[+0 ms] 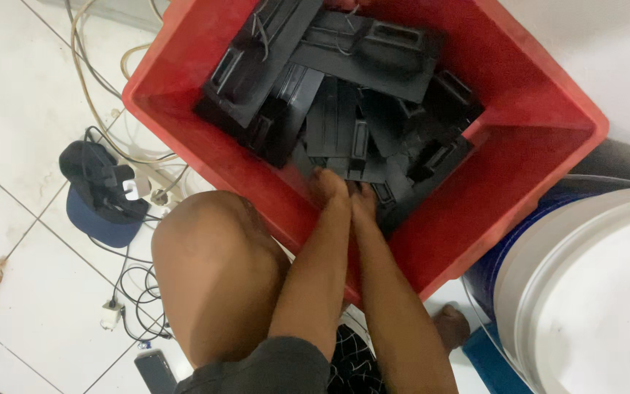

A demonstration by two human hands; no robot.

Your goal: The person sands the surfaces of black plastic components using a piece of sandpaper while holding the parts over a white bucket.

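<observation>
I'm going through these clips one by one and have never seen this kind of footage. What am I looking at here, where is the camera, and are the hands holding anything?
There is no machine: a person wears a camera on the head, looking down at their own arms and a bent knee. Both hands reach into a red plastic bin full of flat black plastic parts. The left hand and right hand sit side by side among the parts; whether they grip one cannot be told. Beside the bin stands a white bucket. On the tiled floor lie cables and a dark cap.
</observation>
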